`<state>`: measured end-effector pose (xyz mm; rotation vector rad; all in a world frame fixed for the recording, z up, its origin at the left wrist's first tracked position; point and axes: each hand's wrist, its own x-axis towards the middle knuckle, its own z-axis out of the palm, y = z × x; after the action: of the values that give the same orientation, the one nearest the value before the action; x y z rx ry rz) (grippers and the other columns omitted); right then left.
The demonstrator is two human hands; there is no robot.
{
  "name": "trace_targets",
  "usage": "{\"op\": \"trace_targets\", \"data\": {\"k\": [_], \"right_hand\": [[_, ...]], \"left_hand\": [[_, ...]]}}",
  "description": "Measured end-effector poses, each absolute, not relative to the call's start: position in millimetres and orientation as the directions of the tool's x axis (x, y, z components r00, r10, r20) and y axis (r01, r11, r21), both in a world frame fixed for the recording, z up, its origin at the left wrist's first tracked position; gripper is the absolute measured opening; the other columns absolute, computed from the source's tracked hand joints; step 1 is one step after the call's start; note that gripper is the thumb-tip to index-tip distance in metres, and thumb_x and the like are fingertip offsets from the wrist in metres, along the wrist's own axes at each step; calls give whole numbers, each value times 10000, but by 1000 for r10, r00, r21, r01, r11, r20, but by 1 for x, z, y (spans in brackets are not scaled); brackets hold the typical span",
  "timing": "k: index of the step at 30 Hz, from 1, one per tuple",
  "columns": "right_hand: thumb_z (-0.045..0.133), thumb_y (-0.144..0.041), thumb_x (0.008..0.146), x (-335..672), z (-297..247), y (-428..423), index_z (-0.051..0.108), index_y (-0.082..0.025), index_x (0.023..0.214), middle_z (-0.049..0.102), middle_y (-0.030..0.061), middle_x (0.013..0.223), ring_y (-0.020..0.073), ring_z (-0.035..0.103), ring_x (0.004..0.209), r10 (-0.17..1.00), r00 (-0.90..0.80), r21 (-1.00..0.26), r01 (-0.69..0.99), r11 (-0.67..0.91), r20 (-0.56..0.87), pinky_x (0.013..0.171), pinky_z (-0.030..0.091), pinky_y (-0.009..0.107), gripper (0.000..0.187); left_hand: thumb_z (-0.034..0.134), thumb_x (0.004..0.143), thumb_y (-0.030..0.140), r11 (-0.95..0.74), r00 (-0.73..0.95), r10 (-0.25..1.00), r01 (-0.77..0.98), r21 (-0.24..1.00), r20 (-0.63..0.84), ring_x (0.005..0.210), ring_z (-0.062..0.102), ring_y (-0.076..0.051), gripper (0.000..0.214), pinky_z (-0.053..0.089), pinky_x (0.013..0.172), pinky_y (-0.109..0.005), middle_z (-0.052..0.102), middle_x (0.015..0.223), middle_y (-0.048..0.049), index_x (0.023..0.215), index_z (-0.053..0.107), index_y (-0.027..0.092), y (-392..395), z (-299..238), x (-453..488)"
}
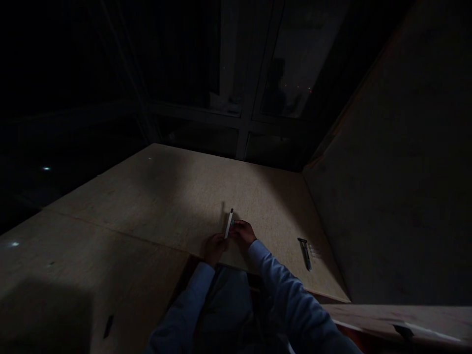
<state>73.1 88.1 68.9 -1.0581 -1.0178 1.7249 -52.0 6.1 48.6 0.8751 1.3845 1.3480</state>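
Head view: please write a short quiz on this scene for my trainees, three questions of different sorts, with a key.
1. Multiple choice: where is the dark T-shaped object relative to the left hand and the right hand?
A: left of both
B: right of both
C: between them

2. True or false: the left hand is at the near end of the pale strip.

3. Fill in: the right sleeve is coloured ____.

Key: 1 B; 2 true; 3 blue.
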Motion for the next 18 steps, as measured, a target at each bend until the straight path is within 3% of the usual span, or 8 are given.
{"op": "trace_targets", "data": {"k": [4, 7, 10, 13, 18], "right_hand": [[806, -324, 437, 78, 62, 100, 594, -137, 810, 644, 45, 685, 166, 598, 556, 928, -291, -948, -145, -283, -232, 520, 493, 290, 468], [812, -310, 434, 82, 55, 110, 614, -146, 768, 632, 14, 655, 149, 572, 548, 930, -300, -968, -68, -243, -212, 512, 474, 270, 421], [818, -301, 448, 84, 46, 117, 663, -157, 733, 643, 6, 658, 136, 560, 578, 935, -300, -981, 7, -195, -188, 523, 463, 245, 355], [821, -352, 489, 86, 35, 117, 702, -176, 741, 642, 8, 631, 135, 542, 556, 938, -295, -983, 67, -169, -182, 494, 435, 239, 329], [814, -475, 516, 93, 22, 112, 737, -183, 802, 654, 25, 635, 152, 561, 550, 943, -288, -985, 99, -142, -165, 509, 460, 266, 415]], "left_hand": [[636, 667, 330, 135, -336, 934, 13, 991, -123, 649, 644, -191, 320, 521, 611, -299, 690, 739, -79, 908, 659, 120, 5, 46, -76], [627, 692, 185, 146, -396, 917, 200, 969, -57, 847, 687, -214, 271, 544, 779, -320, 729, 901, -84, 950, 697, 142, 3, 47, -95], [577, 809, 164, 185, -438, 899, 385, 904, 3, 995, 675, -234, 257, 501, 941, -366, 728, 1039, -102, 1022, 720, 154, 1, 49, -109], [505, 913, 188, 242, -456, 890, 511, 825, 21, 1000, 679, -266, 291, 489, 959, -412, 714, 1091, -143, 1103, 718, 136, 1, 49, -114], [470, 948, 170, 262, -442, 895, 620, 739, 54, 1022, 667, -274, 318, 498, 957, -406, 695, 1108, -166, 1146, 709, 104, 2, 45, -110]]}}
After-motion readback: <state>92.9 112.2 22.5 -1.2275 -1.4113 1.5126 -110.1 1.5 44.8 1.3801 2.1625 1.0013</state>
